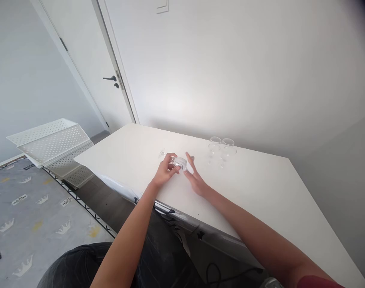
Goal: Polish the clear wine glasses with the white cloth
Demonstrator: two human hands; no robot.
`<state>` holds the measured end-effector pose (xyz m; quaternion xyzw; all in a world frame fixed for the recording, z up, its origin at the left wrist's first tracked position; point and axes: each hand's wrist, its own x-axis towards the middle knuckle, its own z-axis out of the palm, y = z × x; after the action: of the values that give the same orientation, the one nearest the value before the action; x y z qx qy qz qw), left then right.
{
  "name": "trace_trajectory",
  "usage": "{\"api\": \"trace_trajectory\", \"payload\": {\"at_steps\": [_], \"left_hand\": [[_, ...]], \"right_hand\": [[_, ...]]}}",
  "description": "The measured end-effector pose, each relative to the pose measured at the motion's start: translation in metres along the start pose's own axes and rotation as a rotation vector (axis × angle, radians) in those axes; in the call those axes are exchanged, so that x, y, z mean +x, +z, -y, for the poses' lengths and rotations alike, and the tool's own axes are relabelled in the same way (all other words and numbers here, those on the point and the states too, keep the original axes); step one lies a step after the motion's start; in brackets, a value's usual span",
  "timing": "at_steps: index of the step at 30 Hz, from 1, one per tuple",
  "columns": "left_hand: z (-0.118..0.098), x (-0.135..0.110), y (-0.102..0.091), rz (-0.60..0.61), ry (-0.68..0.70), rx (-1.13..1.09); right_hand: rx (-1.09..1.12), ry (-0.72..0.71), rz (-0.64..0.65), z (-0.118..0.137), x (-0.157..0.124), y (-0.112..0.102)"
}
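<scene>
On the white table [260,188] my left hand [165,171] is curled around a clear glass [180,162] that lies on its side. My right hand [195,176] rests just right of that glass with its fingers stretched out, touching or nearly touching it. Two clear stemmed glasses stand upright side by side further back, one [214,149] on the left and one [228,151] on the right. A small clear piece [162,153] lies on the table just behind my left hand.
The table stands against a white wall. A white perforated shelf unit [54,146] leans on the floor at the left, beside a white door [89,68] with a black handle. A grey patterned mat [26,208] covers the floor.
</scene>
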<state>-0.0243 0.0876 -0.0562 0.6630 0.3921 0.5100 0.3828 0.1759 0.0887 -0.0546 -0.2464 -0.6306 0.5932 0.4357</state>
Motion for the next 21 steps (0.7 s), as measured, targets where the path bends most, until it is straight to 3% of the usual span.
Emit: {"api": "trace_trajectory", "payload": {"at_steps": [3,10,14,16,19,21], "left_hand": [[0.001,0.0,-0.002,-0.06,0.044,0.035],[-0.001,0.001,0.001,-0.064,0.047,0.08],[-0.004,0.001,0.002,-0.004,0.007,0.05],[-0.004,0.0,0.002,0.053,-0.019,0.031],[-0.004,-0.001,0.002,0.038,-0.052,0.035],[-0.005,-0.001,0.004,0.022,-0.058,0.097]], "right_hand": [[-0.217,-0.052,0.04,-0.003,0.001,0.0],[0.302,0.079,-0.042,-0.004,0.016,-0.012],[0.29,0.07,-0.165,-0.005,0.015,-0.007],[0.27,0.093,-0.112,-0.005,0.014,-0.005],[0.279,0.091,-0.006,-0.003,0.014,-0.005],[0.297,0.082,-0.045,-0.001,0.016,-0.007]]}}
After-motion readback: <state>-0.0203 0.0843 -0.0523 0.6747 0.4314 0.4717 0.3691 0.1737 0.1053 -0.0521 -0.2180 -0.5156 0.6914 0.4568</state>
